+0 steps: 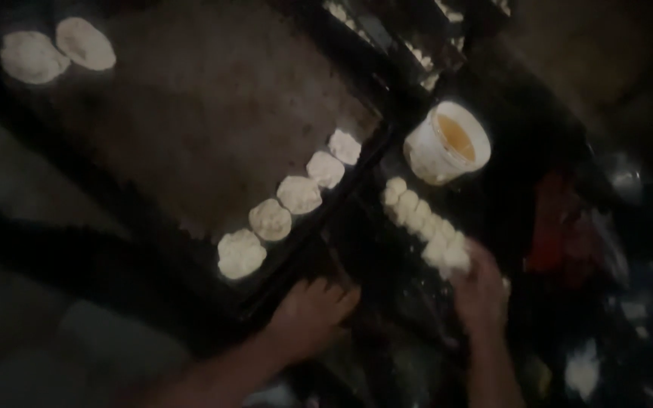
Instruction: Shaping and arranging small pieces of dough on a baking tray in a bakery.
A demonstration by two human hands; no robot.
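Note:
The scene is dark and blurred. A large dark griddle (190,113) carries a diagonal row of several pale dough discs (298,194) along its near right edge, and two more discs (54,51) at its far left corner. My left hand (307,313) rests flat on the griddle's near edge, holding nothing. My right hand (480,291) grips the near end of a stacked row of pale dough pieces (421,219) lying on a dark surface to the right of the griddle.
A white tub (447,142) with yellow-orange liquid inside stands just beyond the dough row. Something red (561,227) lies at the right. Dark racks with pale pieces (417,45) are at the top. Pale scraps (583,370) lie at the bottom right.

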